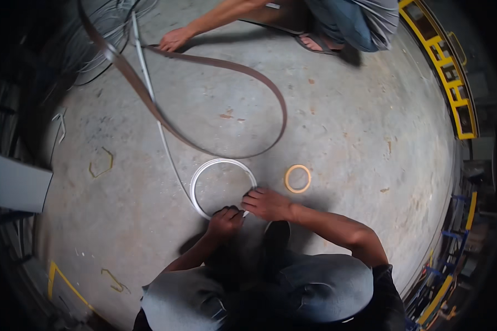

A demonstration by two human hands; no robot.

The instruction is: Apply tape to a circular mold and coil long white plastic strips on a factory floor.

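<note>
A white, narrow strip wound into a round coil [194, 189] lies on the concrete floor in front of me. My left hand [226, 222] is closed on the near side of the coil. My right hand [266, 203] grips its near right side, the fingers curled round the strip. A small pale end pokes out between the two hands. From the coil's left side, a long straight length of strip [163, 132] runs up to the far left. A yellowish tape roll [287, 179] lies flat, just beyond my right hand.
A wide brown band [284, 110] loops across the floor beyond the coil. At the far side a co-worker's hand [175, 39] touches it. Tangled grey wire [102, 52] lies at far left. A yellow frame [455, 91] stands at right, a white panel [17, 182] at left.
</note>
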